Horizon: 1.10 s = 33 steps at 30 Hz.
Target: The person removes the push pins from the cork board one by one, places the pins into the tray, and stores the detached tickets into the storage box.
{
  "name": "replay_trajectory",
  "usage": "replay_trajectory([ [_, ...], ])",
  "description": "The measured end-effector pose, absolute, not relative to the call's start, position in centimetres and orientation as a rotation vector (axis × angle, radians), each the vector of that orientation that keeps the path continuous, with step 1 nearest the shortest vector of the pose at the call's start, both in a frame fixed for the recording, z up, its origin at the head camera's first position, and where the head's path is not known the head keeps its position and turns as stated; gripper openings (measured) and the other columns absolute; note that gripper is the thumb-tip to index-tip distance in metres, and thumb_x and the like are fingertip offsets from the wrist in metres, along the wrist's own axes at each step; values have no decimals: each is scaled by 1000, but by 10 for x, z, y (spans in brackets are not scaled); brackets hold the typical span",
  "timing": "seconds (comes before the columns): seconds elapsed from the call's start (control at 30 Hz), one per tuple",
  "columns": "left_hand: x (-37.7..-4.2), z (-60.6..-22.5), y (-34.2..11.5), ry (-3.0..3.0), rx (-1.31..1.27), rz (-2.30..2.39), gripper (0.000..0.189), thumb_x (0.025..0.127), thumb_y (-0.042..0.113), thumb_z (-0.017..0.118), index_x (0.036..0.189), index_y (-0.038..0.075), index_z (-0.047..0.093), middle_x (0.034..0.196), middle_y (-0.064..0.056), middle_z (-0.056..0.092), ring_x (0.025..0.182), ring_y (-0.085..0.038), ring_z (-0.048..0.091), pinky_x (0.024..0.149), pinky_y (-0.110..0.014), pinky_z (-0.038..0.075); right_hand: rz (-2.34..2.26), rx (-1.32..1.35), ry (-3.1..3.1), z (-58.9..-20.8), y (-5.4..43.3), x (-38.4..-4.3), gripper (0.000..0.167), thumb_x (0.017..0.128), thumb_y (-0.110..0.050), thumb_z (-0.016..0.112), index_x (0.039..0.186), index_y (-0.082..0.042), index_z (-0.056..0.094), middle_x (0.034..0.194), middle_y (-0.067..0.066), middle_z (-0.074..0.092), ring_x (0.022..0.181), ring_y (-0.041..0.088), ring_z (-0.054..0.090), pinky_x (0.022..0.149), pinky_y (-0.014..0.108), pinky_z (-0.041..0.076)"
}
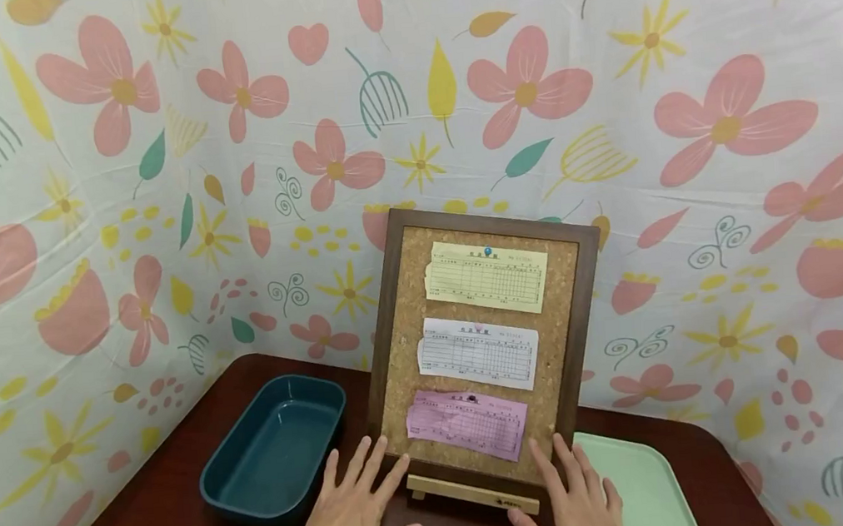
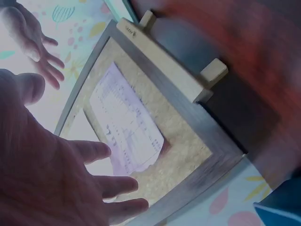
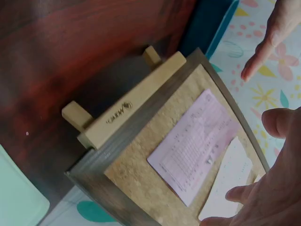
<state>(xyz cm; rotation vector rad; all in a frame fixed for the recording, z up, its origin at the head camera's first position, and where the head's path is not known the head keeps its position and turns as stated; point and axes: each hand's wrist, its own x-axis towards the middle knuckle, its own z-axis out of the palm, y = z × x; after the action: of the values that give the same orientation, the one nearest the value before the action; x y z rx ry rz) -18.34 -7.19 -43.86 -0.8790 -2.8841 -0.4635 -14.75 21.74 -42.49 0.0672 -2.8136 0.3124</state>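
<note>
A framed cork board [image 1: 414, 347] leans on a small wooden easel [image 1: 472, 495]. Three printed slips are pinned to it: a yellow slip [image 1: 483, 278] on top with a blue pushpin [image 1: 488, 251], a white slip [image 1: 478, 354] in the middle, and a pink slip [image 1: 468, 426] with a dark pin at the bottom. My left hand [image 1: 356, 507] is spread in front of the board's lower left corner, holding nothing. Opposite it, my right hand [image 1: 573, 492] is spread before the lower right corner, its fingers extended and likewise holding nothing.
To the left of the board stands a deep teal tray [image 1: 217, 473]. A pale green tray [image 1: 643, 477] lies to the right, partly behind my right hand. Both sit on the dark red-brown table [image 1: 158, 520]. A flower-printed cloth [image 1: 421, 87] hangs behind.
</note>
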Motion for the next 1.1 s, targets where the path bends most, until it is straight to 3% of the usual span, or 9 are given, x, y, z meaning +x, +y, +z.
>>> replay_trajectory([
  [0.33,-187,-415,-71,-2833,-824,-429,76,88,72,29,147,24,35,153,-11,22,139,-37,15,98,-69,13,395,127,-2773,-400,226,-151,80,87,-60,55,146,-13,27,147,20,24,131,47,20,88,71,22],
  [0.67,-192,-391,-71,-2804,-748,-455,77,87,74,26,149,27,31,155,-8,19,141,-33,9,101,-66,8,423,190,-2759,-373,223,-157,80,88,-61,51,148,-14,26,149,19,18,134,45,13,92,68,16],
  [0.87,-196,-382,-72,-2767,-707,-424,78,87,75,24,149,28,31,155,-8,18,141,-33,7,102,-65,7,430,233,-2742,-362,222,-163,78,90,-60,49,148,-15,25,150,19,15,132,48,15,93,67,15],
  [1.1,-197,-370,-68,-2708,-695,-421,77,88,74,25,149,27,29,155,-8,17,141,-33,8,102,-65,8,480,277,-2619,-353,220,-174,68,91,-45,58,142,-7,35,146,20,25,126,48,24,87,68,22],
])
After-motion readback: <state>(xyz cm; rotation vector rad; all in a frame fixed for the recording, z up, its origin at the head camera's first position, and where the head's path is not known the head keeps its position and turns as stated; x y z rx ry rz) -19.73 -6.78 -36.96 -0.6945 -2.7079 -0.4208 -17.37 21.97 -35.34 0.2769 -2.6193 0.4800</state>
